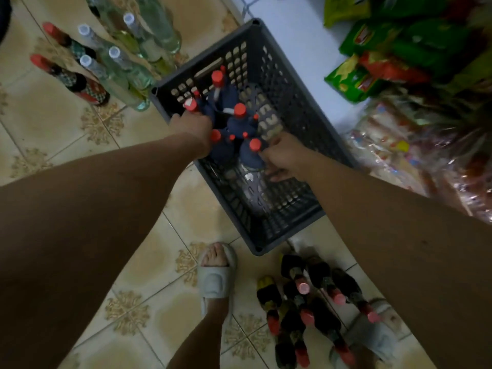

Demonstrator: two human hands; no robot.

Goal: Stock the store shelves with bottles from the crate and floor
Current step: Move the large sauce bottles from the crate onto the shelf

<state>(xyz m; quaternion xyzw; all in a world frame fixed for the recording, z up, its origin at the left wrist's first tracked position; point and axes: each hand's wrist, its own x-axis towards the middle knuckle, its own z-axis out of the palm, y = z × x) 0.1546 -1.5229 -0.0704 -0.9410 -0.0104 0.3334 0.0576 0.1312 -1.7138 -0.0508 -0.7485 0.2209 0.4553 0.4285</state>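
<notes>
Matt perforated plastic crate (279, 75), glossy glazed floor tiles (149, 265).

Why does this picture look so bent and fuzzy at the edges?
Head view: the wide-angle lens bows the floor tiles and stretches the forearms; light is dim, the snack packets at right smear into blur, and the red-capped bottles in the crate are soft too.
</notes>
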